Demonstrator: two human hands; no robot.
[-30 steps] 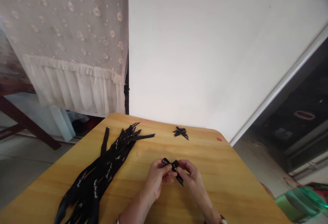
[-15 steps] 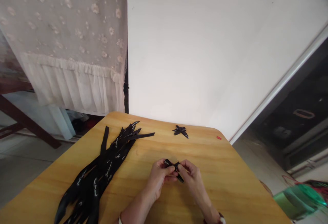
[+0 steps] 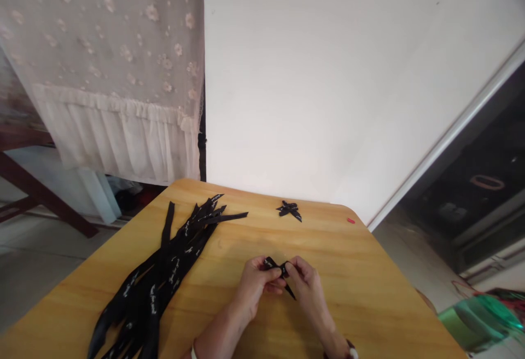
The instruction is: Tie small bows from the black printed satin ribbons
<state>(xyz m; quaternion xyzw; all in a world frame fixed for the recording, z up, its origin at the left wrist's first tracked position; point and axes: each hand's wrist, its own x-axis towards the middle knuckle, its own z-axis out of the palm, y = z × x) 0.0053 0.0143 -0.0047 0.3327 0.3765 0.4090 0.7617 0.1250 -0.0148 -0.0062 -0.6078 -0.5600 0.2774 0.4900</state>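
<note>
Between my two hands is a black ribbon (image 3: pixel 271 263) with white lettering, folded into loops like a bow. My left hand (image 3: pixel 257 278) pinches its left loop between thumb and fingers. On the other side, my right hand (image 3: pixel 302 278) grips the right loop with thumb and forefinger. A pointed ribbon tail hangs down between the hands. Fingers cover part of the middle, so the knot is hard to make out. Farther back on the table lies a finished-looking black ribbon bow (image 3: pixel 289 210). To the left is a long heap of black printed ribbon strips (image 3: pixel 168 271).
The wooden table (image 3: pixel 229 326) has rounded far corners and meets a white panel (image 3: pixel 279 102) at the back. A small red piece (image 3: pixel 351 220) lies near its right edge. A lace curtain (image 3: pixel 123 74) hangs at the left; a green container (image 3: pixel 471 320) stands low at the right.
The ribbon's right loop now shows more fully between the hands, and the tail below hangs slightly farther right. Both hands have barely shifted. The heap and the other bow lie as before.
</note>
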